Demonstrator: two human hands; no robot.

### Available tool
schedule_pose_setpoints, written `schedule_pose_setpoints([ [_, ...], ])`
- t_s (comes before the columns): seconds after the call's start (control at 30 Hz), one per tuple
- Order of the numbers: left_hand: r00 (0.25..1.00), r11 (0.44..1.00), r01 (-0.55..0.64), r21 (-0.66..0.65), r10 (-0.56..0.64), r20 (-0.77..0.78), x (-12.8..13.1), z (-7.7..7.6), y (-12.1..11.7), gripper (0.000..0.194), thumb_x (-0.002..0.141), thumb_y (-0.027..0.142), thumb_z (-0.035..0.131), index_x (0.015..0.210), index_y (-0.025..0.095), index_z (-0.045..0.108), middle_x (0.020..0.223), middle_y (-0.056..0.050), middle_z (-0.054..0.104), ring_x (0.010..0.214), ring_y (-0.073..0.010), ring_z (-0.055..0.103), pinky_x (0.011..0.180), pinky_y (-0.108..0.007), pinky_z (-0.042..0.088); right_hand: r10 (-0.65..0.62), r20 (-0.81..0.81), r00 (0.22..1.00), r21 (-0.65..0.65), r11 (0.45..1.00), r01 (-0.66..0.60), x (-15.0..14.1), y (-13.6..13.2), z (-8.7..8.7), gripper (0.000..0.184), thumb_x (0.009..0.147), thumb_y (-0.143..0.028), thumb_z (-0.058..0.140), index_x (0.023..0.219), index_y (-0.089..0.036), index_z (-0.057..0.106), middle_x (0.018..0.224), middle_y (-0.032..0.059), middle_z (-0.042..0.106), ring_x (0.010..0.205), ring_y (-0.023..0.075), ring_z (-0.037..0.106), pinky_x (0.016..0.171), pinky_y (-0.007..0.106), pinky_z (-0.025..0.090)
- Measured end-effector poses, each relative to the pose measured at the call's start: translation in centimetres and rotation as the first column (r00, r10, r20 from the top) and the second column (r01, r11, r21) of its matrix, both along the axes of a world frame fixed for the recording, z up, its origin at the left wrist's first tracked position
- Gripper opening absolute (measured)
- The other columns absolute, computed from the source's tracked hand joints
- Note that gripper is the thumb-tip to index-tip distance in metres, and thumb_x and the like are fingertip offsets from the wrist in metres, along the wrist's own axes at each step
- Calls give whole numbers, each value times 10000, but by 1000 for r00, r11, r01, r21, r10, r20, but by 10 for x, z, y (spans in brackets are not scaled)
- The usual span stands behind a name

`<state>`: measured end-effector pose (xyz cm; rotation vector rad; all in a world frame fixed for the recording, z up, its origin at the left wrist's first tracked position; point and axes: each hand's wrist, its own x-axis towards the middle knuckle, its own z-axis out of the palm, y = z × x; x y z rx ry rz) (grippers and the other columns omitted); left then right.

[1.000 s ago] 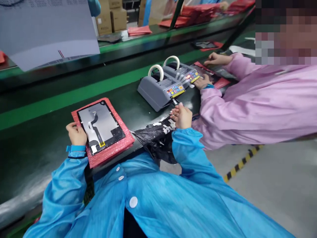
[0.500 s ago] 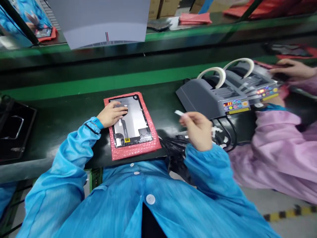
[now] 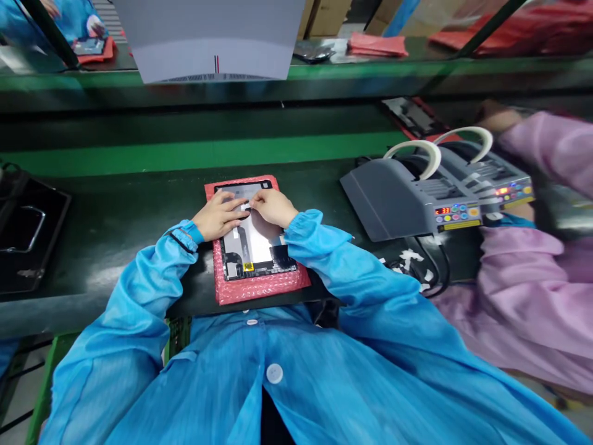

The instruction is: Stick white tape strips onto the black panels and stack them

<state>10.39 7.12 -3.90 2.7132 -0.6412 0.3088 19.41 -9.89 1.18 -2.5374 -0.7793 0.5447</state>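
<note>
The flat, rectangular, silver-backed panel with black edges point(image 3: 257, 240) lies on red bubble-wrap point(image 3: 264, 292), its long axis running away from the body. Both hands meet over its far half, equally near: the left hand point(image 3: 220, 215) spread flat, gripping nothing; the right hand point(image 3: 273, 209) curled, its hold unclear.

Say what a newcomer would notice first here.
The red bubble wrap stands out on the dark bench, under a flat panel with the left hand and right hand over it. To the right sit two grey machines with lit buttons. A co-worker's pink sleeve is farther right.
</note>
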Motion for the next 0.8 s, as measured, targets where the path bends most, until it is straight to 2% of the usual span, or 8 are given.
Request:
schedule_pose_setpoints([
  [0.1,1000,1000,-7,2,7,-11,0,0,-1,401,909,409,392,1188,233,620,1345,-77,523,1202,-290,369,1018,-539,316,-3,39,999,-69,998,5,-4,1,5,243,848,-311,487,932,-204,689,1000,60,693,923,196,616,741,279,431],
  [0.23,999,999,-35,9,35,-21,-1,2,-2,478,906,425,387,1289,178,530,1338,-99,527,1200,-295,378,1018,-540,330,24,69,997,-138,990,-14,-5,6,9,257,854,-288,475,968,-200,689,1038,76,689,978,211,619,780,288,444],
  [0.4,998,998,-51,47,52,-20,-2,3,-4,468,907,407,389,1267,155,550,1324,-103,540,1216,-307,374,1039,-564,304,93,126,988,-196,978,-67,-3,4,22,298,860,-289,471,971,-119,690,1029,161,679,976,253,624,806,315,448],
  [0.47,998,997,-61,50,63,-26,-2,4,-4,443,903,389,405,1254,168,563,1320,-91,545,1219,-303,375,1033,-553,325,44,195,980,-136,991,-17,-4,-11,28,305,852,-286,485,983,-92,682,979,173,683,932,255,631,797,324,450],
  [0.57,996,993,-81,85,84,-33,-1,10,-7,433,897,389,425,1229,159,582,1337,-90,529,1242,-302,362,1030,-516,353,-93,207,974,118,991,69,-9,-55,26,263,813,-241,519,975,-111,680,827,109,692,758,192,629,711,295,460],
  [0.63,994,985,-100,141,104,-23,0,15,-11,458,889,429,434,1220,151,587,1391,-95,470,1276,-316,337,1054,-518,325,-187,128,974,318,938,138,-15,-96,14,233,779,-258,540,917,-142,687,733,60,679,639,152,594,631,274,457],
  [0.7,992,972,-120,203,126,-15,1,20,-16,510,871,488,448,1237,154,571,1441,-98,401,1306,-334,311,1079,-537,277,-303,41,952,475,844,249,-21,-140,-5,226,739,-327,572,836,-156,685,686,42,664,592,138,569,579,266,449],
  [0.8,989,955,-137,262,147,-19,2,25,-25,611,823,567,487,1272,155,538,1462,-110,366,1330,-356,291,1097,-557,228,-566,-72,821,593,638,492,-24,-206,-33,271,672,-411,614,753,-156,660,603,18,617,531,124,525,532,263,428],
])
